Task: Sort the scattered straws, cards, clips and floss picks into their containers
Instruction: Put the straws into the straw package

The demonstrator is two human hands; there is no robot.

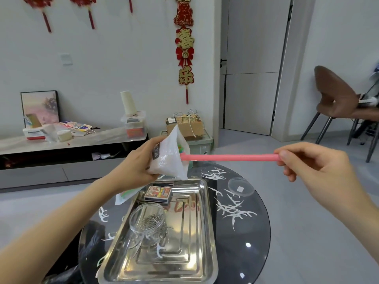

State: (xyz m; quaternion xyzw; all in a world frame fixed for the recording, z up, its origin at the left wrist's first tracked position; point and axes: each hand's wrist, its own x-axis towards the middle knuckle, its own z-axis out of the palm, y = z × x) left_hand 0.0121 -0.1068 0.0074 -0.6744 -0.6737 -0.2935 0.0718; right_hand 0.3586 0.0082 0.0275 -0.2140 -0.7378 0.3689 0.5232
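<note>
My left hand grips a translucent plastic bag held up above the steel tray; coloured straws show faintly inside it. My right hand pinches one end of a pink straw that lies level, its other end at the bag's mouth. On the tray stand a clear jar holding metal clips, with a few clips loose beside it, and a card box. One white floss pick lies on the tray in front of the jar.
The tray sits on a round black glass table with white patterns. A clear round lid lies on the table to the right of the tray. A brown chair stands at the far right, a low cabinet at the left.
</note>
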